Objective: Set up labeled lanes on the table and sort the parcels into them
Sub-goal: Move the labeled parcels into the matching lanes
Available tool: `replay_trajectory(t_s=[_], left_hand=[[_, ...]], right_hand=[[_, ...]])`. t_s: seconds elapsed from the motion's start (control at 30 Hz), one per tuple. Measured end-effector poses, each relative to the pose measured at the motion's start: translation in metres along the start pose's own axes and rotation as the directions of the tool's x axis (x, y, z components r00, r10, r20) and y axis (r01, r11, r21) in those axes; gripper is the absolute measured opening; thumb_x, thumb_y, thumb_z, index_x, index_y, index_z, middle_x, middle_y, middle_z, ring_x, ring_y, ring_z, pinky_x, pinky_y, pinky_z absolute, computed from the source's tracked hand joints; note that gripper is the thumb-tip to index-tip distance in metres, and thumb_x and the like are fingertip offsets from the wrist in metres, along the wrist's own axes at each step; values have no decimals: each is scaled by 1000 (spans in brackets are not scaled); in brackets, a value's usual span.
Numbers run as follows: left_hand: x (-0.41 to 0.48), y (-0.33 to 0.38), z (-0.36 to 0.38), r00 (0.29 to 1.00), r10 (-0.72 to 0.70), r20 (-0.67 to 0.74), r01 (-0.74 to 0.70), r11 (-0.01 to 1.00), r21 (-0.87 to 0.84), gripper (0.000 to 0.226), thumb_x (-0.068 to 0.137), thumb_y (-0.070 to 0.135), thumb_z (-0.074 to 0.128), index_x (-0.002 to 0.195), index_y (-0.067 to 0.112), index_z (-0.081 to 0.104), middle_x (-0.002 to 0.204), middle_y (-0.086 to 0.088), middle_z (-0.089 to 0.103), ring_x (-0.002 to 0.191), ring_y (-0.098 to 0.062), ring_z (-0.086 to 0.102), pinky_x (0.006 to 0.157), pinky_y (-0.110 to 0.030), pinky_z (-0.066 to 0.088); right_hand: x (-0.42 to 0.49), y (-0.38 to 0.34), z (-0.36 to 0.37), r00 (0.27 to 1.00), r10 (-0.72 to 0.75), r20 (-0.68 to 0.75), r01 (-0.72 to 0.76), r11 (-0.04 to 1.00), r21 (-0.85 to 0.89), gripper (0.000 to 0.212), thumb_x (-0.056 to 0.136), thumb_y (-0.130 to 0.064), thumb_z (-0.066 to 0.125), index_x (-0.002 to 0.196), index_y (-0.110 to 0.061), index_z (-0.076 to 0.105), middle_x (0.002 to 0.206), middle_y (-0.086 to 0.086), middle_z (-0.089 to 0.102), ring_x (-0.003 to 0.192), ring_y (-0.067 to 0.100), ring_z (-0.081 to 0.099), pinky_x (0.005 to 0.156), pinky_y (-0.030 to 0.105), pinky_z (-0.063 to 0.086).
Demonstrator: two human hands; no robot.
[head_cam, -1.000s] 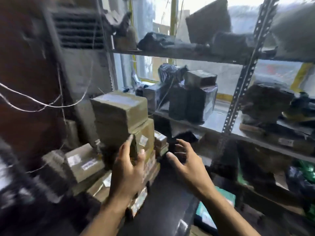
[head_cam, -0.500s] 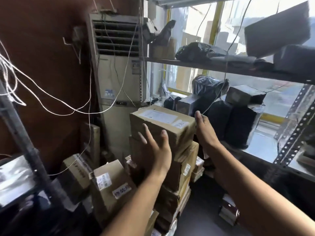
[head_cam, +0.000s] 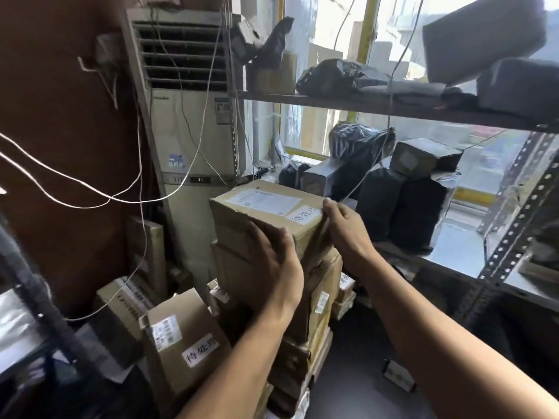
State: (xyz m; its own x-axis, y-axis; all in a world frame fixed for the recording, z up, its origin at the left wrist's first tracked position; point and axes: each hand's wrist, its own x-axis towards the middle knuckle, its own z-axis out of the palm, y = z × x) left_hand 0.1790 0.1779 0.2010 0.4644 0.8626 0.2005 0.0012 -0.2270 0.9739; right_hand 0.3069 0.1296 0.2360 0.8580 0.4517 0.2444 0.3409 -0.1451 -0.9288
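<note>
Two hands are on one parcel. The top box (head_cam: 263,213), brown cardboard, sits on a stack (head_cam: 320,300) of at least three more cartons in front of a standing air conditioner (head_cam: 193,116). It carries two white labels: one printed (head_cam: 263,199) and one handwritten (head_cam: 304,214).

The left hand (head_cam: 269,267) lies flat against the near face of the top box. Its fingers (head_cam: 257,240) are straight and slightly spread, pointing up and pressing the cardboard rather than closing on it. The right hand (head_cam: 344,231) holds the box's right corner, with the thumb (head_cam: 328,205) hooked over the top edge beside the handwritten label. Its other fingers go down the right face, mostly hidden behind the hand.

A leaning carton (head_cam: 184,340) at lower left also bears two labels, one barcode and one handwritten. On the lower shelf (head_cam: 453,255) behind stands a cluster of black-wrapped parcels (head_cam: 393,204), too merged to count. The upper shelf (head_cam: 393,107) holds one black bag (head_cam: 332,75) and two grey boxes (head_cam: 484,34)
</note>
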Motion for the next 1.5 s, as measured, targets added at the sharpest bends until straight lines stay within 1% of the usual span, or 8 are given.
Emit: replay_trajectory(t_s=[0.3, 0.5, 0.73, 0.83, 0.93, 1.03, 1.27, 1.5], left_hand=[[-1, 35, -11, 980, 197, -12, -197, 980, -12, 84, 83, 67, 22, 155, 26, 10, 160, -1, 24, 145, -20, 28, 118, -41, 25], [-16, 77, -16, 935, 347, 76, -330, 927, -181, 63, 90, 40, 31, 148, 17, 35, 143, 4, 51, 113, 12, 50, 86, -1, 33], [-60, 84, 6, 867, 368, 335, -257, 908, -332, 66, 83, 45, 32, 142, 18, 46, 140, -2, 55, 132, -20, 47, 109, -45, 38], [-92, 74, 24, 809, 339, 479, -158, 912, -378, 59, 90, 38, 34, 145, 21, 43, 146, -6, 49, 137, -23, 42, 112, -45, 33], [-126, 64, 42, 768, 246, 591, -8, 927, -375, 54, 92, 33, 34, 142, 17, 45, 141, -14, 53, 131, -30, 49, 104, -47, 41], [-157, 46, 58, 710, 192, 677, 92, 929, -359, 59, 87, 39, 32, 140, 17, 46, 131, -14, 61, 124, -30, 55, 104, -52, 43], [-219, 1, 90, 543, 96, 834, 188, 954, -232, 53, 86, 34, 34, 135, 17, 42, 122, -1, 64, 110, -7, 63, 92, -27, 50], [-267, -47, 70, 446, -33, 894, 290, 951, -110, 50, 86, 29, 35, 135, 20, 43, 127, 5, 63, 119, -8, 58, 100, -32, 46]], right_hand=[[-7, -25, -17, 993, -95, -74, 104, 985, 138, 37, 96, -48, 48, 93, -18, 69, 91, 0, 71, 89, 17, 64, 81, 37, 49], [-56, -49, -68, 980, -111, -165, 152, 955, 254, 29, 96, -43, 52, 83, -25, 70, 78, -10, 69, 83, 12, 64, 82, 43, 53], [-147, -39, -153, 989, 63, -136, 3, 899, 438, 17, 97, -30, 57, 88, -16, 62, 88, 11, 59, 67, 19, 63, 46, 31, 50], [-188, -25, -182, 980, 115, -163, -43, 919, 391, 28, 87, -24, 62, 113, -15, 65, 102, 6, 70, 80, 14, 65, 54, 27, 51], [-230, -6, -204, 972, 158, -175, -99, 947, 307, 27, 82, -21, 53, 100, -22, 74, 87, 3, 71, 68, 12, 60, 58, 34, 52], [-265, 14, -222, 962, 185, -200, -129, 956, 263, 30, 84, -18, 50, 93, -26, 77, 97, 8, 76, 83, 19, 66, 77, 54, 56], [-323, 73, -252, 901, 357, -248, -302, 924, 234, 35, 99, -9, 44, 101, -28, 73, 103, -9, 76, 102, 9, 69, 89, 37, 55], [-393, 116, -246, 845, 459, -275, -453, 887, 89, 35, 83, -44, 52, 113, -57, 65, 114, -2, 61, 109, 15, 62, 99, 47, 52]])
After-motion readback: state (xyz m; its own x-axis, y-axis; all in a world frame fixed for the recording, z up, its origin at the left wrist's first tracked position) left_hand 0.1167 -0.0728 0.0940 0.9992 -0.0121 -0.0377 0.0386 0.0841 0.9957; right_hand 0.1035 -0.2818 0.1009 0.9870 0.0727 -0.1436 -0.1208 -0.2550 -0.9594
